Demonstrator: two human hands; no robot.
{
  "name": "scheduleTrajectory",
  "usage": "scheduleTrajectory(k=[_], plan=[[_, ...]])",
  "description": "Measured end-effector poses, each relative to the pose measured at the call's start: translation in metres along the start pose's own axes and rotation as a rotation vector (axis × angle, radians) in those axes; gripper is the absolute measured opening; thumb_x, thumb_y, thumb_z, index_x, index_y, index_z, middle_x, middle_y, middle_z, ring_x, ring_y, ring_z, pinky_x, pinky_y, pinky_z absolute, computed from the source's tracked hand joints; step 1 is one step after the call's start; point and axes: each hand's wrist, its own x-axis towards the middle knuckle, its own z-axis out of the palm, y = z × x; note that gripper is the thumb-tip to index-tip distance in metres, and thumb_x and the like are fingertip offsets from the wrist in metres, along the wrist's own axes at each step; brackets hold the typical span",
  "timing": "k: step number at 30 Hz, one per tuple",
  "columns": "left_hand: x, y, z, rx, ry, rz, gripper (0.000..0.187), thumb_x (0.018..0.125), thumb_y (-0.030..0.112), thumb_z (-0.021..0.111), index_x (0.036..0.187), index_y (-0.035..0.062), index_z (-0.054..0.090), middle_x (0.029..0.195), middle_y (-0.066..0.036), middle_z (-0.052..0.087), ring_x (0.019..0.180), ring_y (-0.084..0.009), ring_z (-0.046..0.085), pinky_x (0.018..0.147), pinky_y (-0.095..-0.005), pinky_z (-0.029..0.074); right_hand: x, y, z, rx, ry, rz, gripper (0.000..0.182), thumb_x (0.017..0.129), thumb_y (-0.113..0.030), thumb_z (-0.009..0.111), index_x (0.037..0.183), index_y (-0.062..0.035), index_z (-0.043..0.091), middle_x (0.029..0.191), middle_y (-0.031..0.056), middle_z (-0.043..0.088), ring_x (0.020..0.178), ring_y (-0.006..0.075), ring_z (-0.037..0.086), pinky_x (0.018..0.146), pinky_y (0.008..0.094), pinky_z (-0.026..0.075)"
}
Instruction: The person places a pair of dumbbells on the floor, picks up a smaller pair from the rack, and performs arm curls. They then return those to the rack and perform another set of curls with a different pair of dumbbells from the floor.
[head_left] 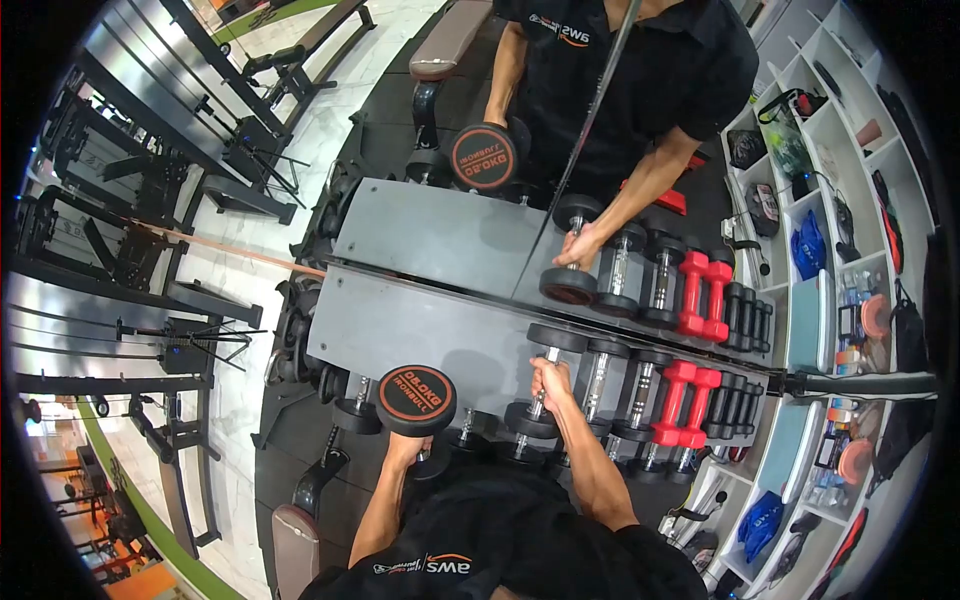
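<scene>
My left hand [408, 447] is closed round the handle of a black dumbbell [417, 400] whose round end carries orange lettering, "08.0KG IRONBULL". That dumbbell is tilted up, near the front edge of the grey rack top [390, 325]. Farther right, my right hand [550, 382] grips the chrome handle of another black dumbbell [556, 339], which lies at the left end of a row on the rack. Most of the left fingers are hidden under the dumbbell's head. A mirror behind the rack repeats both hands and both weights.
Beside my right hand stand more chrome-handled dumbbells [597, 385], then red dumbbells [685, 403] and small black ones [735, 405]. A lower row sits beneath. A padded bench [297, 545] is at lower left, white shelving [790, 480] at right, and gym machines [180, 345] at far left.
</scene>
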Motion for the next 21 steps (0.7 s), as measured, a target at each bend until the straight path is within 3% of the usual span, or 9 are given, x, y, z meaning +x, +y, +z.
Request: scheduleTrajectory(k=[5,8,12,13,21], plan=[[0.003,0.010,0.010,0.060,0.014,-0.044,0.012,0.088,0.002,0.056,0.077,0.0067,0.055,0.058,-0.002,0.050,0.048,-0.0116,0.048,0.044,-0.0270,0.038,0.016,0.005,-0.003,-0.041,0.021,0.019,0.028,0.084,-0.010,0.065,0.062,-0.0073,0.047,0.048,0.0014,0.040,0.035,0.0139,0.039,0.033,0.0323,0.033],[0.001,0.022,0.022,0.065,0.051,-0.032,0.022,0.090,0.007,0.056,0.068,0.0083,0.054,0.054,-0.002,0.048,0.045,-0.0123,0.045,0.044,-0.0280,0.038,0.020,0.002,-0.003,-0.020,0.051,0.039,0.028,0.083,-0.009,0.064,0.061,-0.0077,0.047,0.047,0.0011,0.040,0.035,0.0138,0.039,0.033,0.0323,0.033],[0.006,0.027,0.028,0.124,0.046,-0.051,0.020,0.088,0.006,0.056,0.069,0.0077,0.054,0.051,-0.002,0.046,0.043,-0.0130,0.045,0.042,-0.0286,0.040,0.021,0.001,-0.002,-0.029,0.069,0.050,0.028,0.082,-0.010,0.064,0.060,-0.0081,0.047,0.047,0.0009,0.040,0.034,0.0138,0.039,0.033,0.0324,0.033],[0.013,0.020,0.024,0.070,0.000,-0.049,0.014,0.090,0.007,0.058,0.077,0.0074,0.054,0.058,-0.002,0.049,0.047,-0.0107,0.046,0.042,-0.0268,0.036,0.022,0.002,-0.002,-0.030,0.081,0.054,0.029,0.082,-0.010,0.064,0.060,-0.0079,0.047,0.048,0.0009,0.040,0.035,0.0139,0.039,0.033,0.0324,0.033],[0.053,0.048,0.061,0.035,-0.138,-0.143,0.024,0.084,0.008,0.062,0.066,0.0066,0.048,0.050,-0.004,0.044,0.037,-0.0138,0.041,0.037,-0.0297,0.036,0.021,0.003,0.007,-0.094,0.204,-0.009,0.028,0.082,-0.009,0.064,0.060,-0.0085,0.047,0.048,0.0007,0.041,0.034,0.0134,0.038,0.032,0.0329,0.032]])
